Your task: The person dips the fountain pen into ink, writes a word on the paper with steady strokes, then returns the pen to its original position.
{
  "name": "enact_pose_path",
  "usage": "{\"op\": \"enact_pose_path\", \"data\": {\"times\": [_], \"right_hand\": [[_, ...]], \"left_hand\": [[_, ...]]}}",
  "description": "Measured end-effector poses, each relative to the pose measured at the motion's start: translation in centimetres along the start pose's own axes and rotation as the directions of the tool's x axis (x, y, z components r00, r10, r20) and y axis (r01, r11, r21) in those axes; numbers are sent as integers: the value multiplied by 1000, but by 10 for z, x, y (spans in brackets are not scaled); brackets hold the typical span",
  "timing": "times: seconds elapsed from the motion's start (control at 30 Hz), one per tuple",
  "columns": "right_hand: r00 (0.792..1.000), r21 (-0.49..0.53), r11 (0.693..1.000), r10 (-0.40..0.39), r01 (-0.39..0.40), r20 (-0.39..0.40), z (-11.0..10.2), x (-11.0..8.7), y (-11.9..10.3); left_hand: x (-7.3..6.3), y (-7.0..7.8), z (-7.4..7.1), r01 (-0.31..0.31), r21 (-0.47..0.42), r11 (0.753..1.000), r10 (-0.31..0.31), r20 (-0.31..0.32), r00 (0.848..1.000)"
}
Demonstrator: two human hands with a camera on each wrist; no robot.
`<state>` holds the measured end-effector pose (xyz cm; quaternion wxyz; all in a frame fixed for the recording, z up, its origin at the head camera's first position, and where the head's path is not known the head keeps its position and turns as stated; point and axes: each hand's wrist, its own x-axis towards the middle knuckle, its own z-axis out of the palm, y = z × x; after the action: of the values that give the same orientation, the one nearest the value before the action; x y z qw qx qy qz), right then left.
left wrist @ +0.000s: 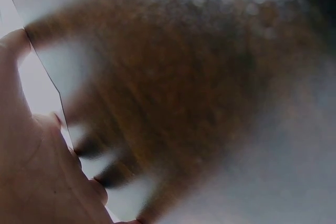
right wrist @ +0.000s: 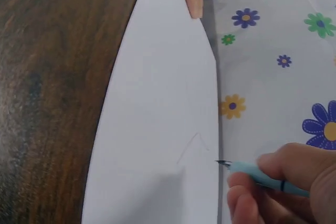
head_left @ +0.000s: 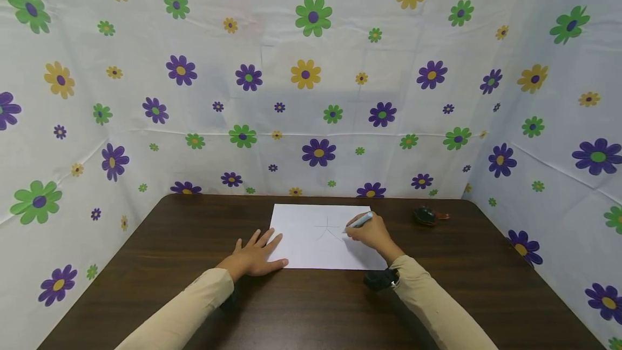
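Note:
A white sheet of paper (head_left: 301, 250) lies on the dark wooden table, with thin lines (head_left: 328, 227) drawn on it: a cross and two slanting strokes below. My right hand (head_left: 374, 232) pinches a light blue fountain pen (right wrist: 257, 175) between thumb and fingers. In the head view its tip is close to the right end of the lines; whether it touches the paper I cannot tell. Spread and flat, my left hand (head_left: 256, 258) rests at the sheet's left edge, fingertips on the paper. The left wrist view shows that palm (left wrist: 42, 171) and blurred reflections.
A small dark glossy object with a reddish end (head_left: 425, 215) lies on the table (head_left: 194, 247) to the right of the paper. Flower-printed white cloth (head_left: 277, 96) stands behind the table and along both sides. A black device (head_left: 379, 280) is on my right wrist.

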<state>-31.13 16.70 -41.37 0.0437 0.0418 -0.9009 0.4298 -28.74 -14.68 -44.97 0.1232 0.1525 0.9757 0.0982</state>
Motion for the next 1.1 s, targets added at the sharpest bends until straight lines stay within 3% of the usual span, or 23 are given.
{"op": "enact_pose_path", "data": {"times": [0.23,0.6,0.73,0.93,1.1], "right_hand": [[997,94,995,-20,27,-76,-7,3,0],[995,170,983,-55,68,-81,-29,1,10],[987,122,984,-113,126,-114,-39,1,19],[957,-22,970,-244,244,-160,-60,-1,36],[940,-98,958,-282,268,-190,-75,-3,51]], "left_hand": [[-12,11,-14,-7,-30,1000,8,28,1000],[-2,-1,2,-8,-41,999,8,-4,1000],[-6,3,-3,-17,-59,998,17,5,1000],[-11,8,-9,-12,-45,999,13,32,999],[-14,11,-13,-17,-56,998,18,14,1000]]}}
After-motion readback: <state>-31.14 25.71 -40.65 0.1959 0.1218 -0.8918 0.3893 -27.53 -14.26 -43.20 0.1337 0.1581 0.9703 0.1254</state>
